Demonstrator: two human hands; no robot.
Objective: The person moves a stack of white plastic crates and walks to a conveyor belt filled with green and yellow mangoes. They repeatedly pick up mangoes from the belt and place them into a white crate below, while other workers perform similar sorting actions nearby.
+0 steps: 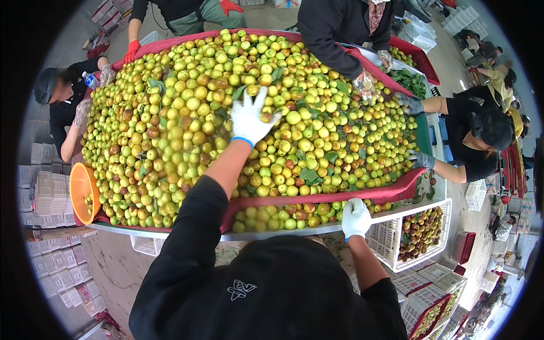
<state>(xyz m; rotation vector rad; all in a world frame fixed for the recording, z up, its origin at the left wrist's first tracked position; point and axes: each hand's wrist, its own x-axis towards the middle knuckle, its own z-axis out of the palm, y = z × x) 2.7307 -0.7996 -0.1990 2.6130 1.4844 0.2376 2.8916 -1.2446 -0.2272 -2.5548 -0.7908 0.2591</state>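
Note:
A large heap of green and reddish-brown jujube-like fruits (191,102) covers a table lined with red cloth (314,198). Over the middle of the heap is my left hand (251,117) in a white knit glove, its fingers spread, with a reddish fruit between thumb and fingers; whether it grips that fruit is unclear. My right hand (356,217), gloved alike, rests at the table's near edge by the red cloth, fingers curled downward; its fingertips are hidden. Green leaves (310,175) lie among the fruits. More fruits sit between the cloth and the near rim.
An orange basket (84,193) stands at the left end. A white crate (425,233) of darker fruits is at the near right. Co-workers (480,127) reach in from the right, far side and left. A red crate (414,59) and stacked crates (425,297) surround the table.

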